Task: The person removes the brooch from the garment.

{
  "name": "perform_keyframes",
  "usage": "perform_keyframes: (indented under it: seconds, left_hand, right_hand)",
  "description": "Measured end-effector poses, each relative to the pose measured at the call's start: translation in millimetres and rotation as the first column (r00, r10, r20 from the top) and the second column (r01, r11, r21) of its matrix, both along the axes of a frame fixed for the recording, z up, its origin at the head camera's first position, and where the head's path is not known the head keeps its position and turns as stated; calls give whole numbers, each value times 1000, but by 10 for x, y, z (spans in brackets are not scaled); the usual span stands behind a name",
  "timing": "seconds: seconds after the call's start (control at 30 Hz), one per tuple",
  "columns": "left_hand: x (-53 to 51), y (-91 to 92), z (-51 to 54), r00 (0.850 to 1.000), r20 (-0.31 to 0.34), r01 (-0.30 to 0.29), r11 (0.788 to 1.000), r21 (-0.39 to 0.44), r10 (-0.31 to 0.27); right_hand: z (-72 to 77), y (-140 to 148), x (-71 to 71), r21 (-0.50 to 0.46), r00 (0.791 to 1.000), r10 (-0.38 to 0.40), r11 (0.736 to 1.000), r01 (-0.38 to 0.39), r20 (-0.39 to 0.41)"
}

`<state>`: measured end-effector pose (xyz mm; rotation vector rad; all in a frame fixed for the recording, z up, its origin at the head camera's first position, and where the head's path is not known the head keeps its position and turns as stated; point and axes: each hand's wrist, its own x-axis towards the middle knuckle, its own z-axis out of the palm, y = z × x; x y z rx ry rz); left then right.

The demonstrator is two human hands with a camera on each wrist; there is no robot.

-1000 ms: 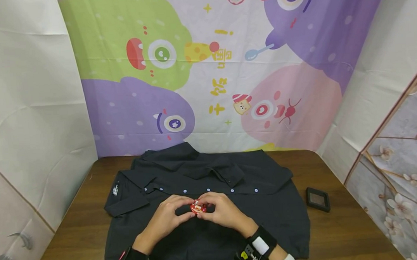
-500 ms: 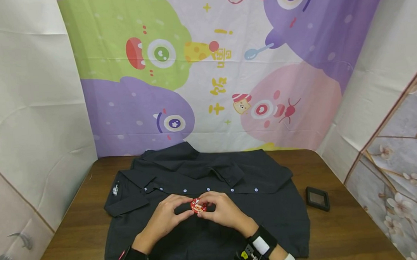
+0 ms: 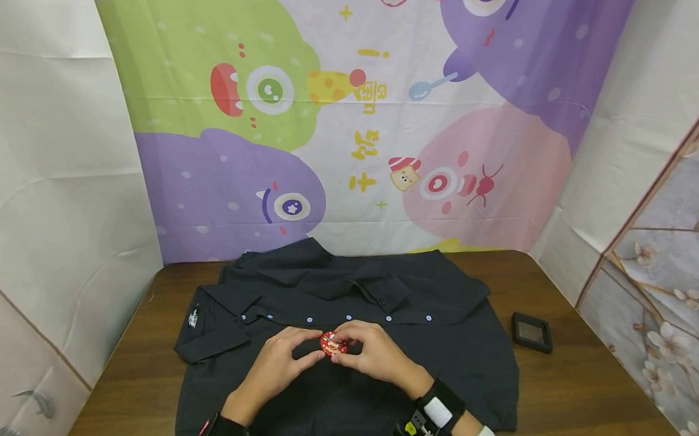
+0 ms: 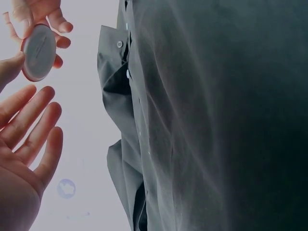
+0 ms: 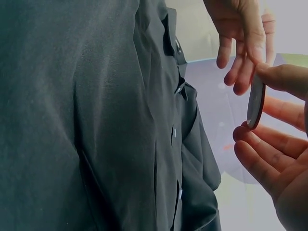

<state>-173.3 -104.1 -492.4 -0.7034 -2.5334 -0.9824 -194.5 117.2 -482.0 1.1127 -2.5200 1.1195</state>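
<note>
Between both hands, above the dark shirt (image 3: pixel 449 363), is a small round badge (image 3: pixel 327 344) with a red printed front. Its pale back (image 4: pixel 39 53) with a thin bar across it shows in the left wrist view; in the right wrist view the badge (image 5: pixel 256 103) appears nearly edge-on. My left hand (image 3: pixel 274 364) holds its left edge between thumb and forefinger, the other fingers spread in the left wrist view. My right hand (image 3: pixel 379 353) pinches the right side, one fingertip lying over part of the printed front.
The shirt is spread on a brown wooden table (image 3: pixel 130 377), with its row of pale buttons running sideways beyond the hands. A small black frame-like box (image 3: pixel 532 333) lies right of the shirt. A cartoon-printed cloth (image 3: pixel 350 231) hangs behind the table.
The badge has tilted so that more of its red front faces the head camera, and it sits very slightly higher. Both hands have stayed nearly in place, still holding it.
</note>
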Motion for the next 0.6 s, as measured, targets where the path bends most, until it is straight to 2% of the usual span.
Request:
perform_keyframes:
  seconds: [0.43,0.6]
  left_hand:
    - [10,-18,30,1000,-5,-15,1000,-22,15]
    - [20,-35,49,999,20,-27,999,-30,28]
  right_hand:
    - [13,-22,8,-9,1000,-28,1000,28,0]
    - [35,-28,5,-20,1000,-23,1000,23,-3]
